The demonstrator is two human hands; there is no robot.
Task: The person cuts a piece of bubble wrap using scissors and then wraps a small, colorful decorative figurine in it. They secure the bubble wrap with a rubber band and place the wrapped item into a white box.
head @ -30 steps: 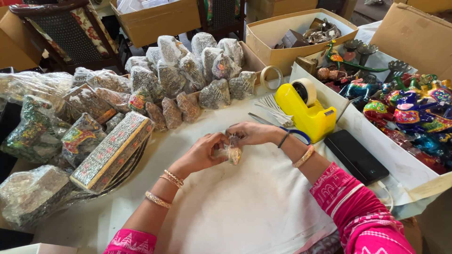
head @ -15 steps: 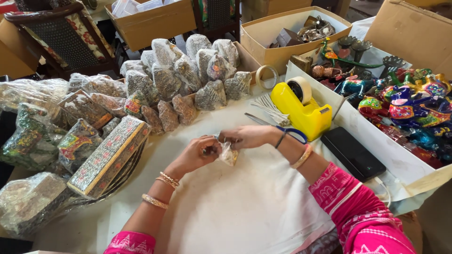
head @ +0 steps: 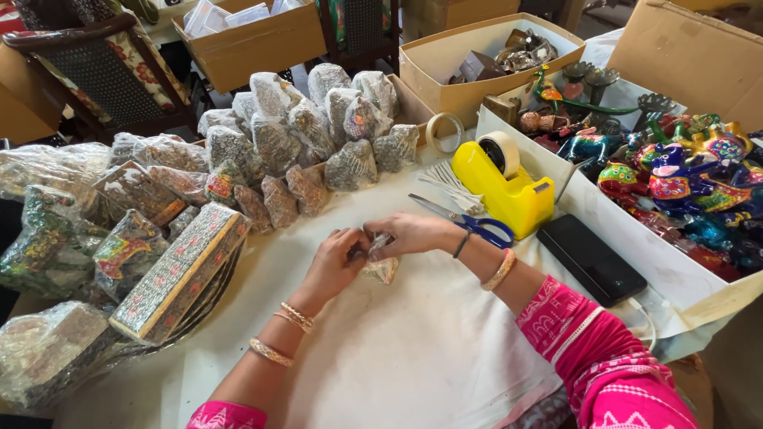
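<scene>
Crinkly clear plastic film, glossy, wraps the small bundle [head: 381, 266] and the piled packets [head: 318, 135]. Matt white cloth covers the bench [head: 413, 357]. The tape dispenser [head: 505, 191] is smooth yellow plastic; the scissors [head: 465, 222] show bright metal blades. The boxes [head: 469, 59] are dull brown cardboard. The painted figurines [head: 683, 171] gleam with lacquer.

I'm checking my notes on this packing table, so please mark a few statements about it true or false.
1. Both hands hold a small plastic-wrapped item. True; the left hand and right hand meet on it.
2. The tape dispenser is red. False; it is yellow.
3. Scissors lie beside the right hand. True.
4. The scissors have green handles. False; the handles are blue.
5. The black flat case lies left of the wrapped pile. False; it lies to the right, beside the dispenser.
</scene>
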